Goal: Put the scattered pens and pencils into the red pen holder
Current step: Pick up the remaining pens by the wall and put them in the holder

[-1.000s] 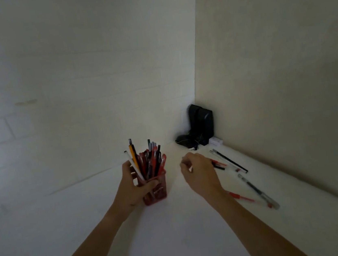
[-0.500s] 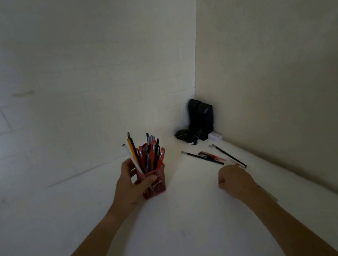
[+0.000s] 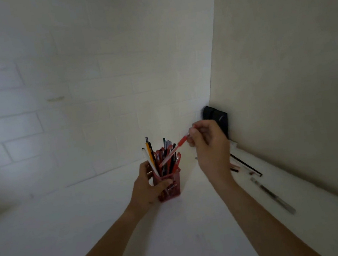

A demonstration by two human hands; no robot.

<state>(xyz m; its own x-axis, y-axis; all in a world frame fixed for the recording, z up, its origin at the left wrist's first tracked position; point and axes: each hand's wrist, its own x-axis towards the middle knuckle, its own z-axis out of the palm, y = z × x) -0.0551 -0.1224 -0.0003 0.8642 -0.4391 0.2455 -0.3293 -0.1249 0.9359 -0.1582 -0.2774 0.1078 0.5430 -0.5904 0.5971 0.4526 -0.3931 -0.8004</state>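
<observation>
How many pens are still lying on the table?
About 4: a black pen along the wall, two short reddish ones beside it, a clear pen nearer. The right hand may hide more.

Matt white surfaces and coloured plastic in dim light.

At frame centre the red pen holder (image 3: pixel 169 186) looked like perforated plastic, see-through in places. The red pen (image 3: pixel 174 150) above it had a clear plastic barrel and an opaque red cap. At lower right, a clear pen (image 3: pixel 273 194) showed a faint sheen. The table (image 3: pixel 91 233) was smooth, matt white. The wall (image 3: pixel 73 86) at left looked like painted brick, matt. The black object (image 3: pixel 217 117) in the corner appeared slightly glossy; its material was unclear.
</observation>
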